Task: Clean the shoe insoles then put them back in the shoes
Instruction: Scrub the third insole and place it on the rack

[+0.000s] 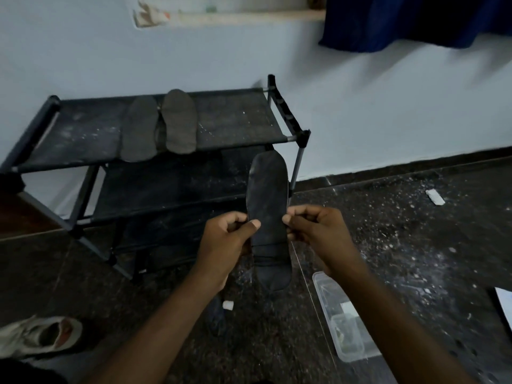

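A dark insole (267, 189) stands upright in front of me, held between both hands. My left hand (227, 239) pinches its left edge with thumb on the front. My right hand (315, 228) pinches its right edge. Below the hands a dark shoe (273, 270) with laces shows, its toe pointing toward me; whether a hand also holds it is unclear. Two more grey insoles (140, 128) (178, 121) lie side by side on the top shelf of a black shoe rack (238, 117).
A white sneaker (41, 335) lies on the floor at lower left. A clear plastic container (343, 320) sits on the dark speckled floor at lower right. A small white scrap (227, 305) lies between my arms. A blue cloth (415, 20) hangs on the wall.
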### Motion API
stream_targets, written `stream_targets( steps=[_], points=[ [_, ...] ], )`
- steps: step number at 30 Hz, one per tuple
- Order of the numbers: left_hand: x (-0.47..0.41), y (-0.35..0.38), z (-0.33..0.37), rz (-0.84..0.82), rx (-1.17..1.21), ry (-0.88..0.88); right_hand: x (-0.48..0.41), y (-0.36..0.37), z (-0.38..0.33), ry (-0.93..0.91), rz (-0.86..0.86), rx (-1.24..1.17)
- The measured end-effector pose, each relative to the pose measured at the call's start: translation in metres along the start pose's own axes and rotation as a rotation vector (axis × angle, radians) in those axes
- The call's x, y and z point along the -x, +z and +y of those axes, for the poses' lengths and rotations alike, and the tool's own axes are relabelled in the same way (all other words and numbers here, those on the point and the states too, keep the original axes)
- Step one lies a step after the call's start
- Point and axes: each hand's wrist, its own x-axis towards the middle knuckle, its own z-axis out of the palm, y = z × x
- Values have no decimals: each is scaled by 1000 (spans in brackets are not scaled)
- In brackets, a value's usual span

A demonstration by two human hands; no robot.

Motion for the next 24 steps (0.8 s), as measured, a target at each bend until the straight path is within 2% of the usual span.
stream_targets(
  steps=[5,14,18,24],
  points=[
    [-13,-8,32,112,-38,102,-17,17,-35,-59,-4,34],
    [-81,-26,116,301,-324,255,-90,59,-111,-167,12,259],
    [-123,-37,142,327,-501,219,-140,83,-125,-103,15,295],
    [-189,-48,135,436,-661,131,-206,105,-114,-21,10,518]
  ],
)
